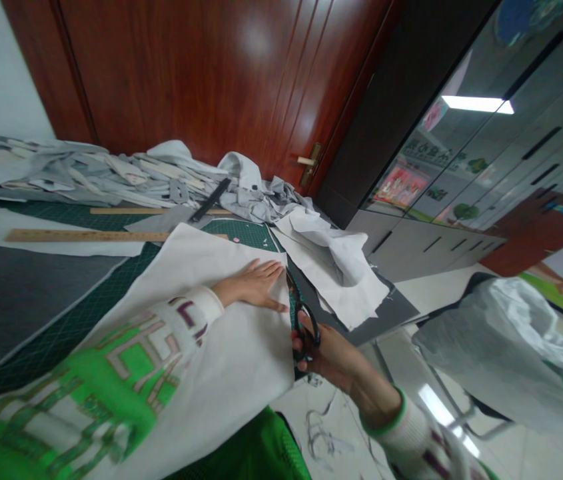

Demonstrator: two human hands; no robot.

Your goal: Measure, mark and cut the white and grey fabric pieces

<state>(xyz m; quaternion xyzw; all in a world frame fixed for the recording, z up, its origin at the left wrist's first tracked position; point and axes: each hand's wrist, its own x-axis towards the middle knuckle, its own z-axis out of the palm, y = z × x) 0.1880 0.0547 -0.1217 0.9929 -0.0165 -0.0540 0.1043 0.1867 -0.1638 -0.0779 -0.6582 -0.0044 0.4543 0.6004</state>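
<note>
A large sheet of white fabric lies over the green cutting mat and hangs past the table's near edge. Pressed flat on it near its right edge is my left hand, fingers stretched out. My right hand grips black-handled scissors by the finger loops, just off that right edge. The blades point away from me along the fabric's edge and are partly hidden, so I cannot tell how far apart they are.
Fabric scraps pile up along the back by the wooden door. Wooden rulers and a black bar lie at left. White fabric lies at right. A chair holds a white bag; thin offcuts litter the floor.
</note>
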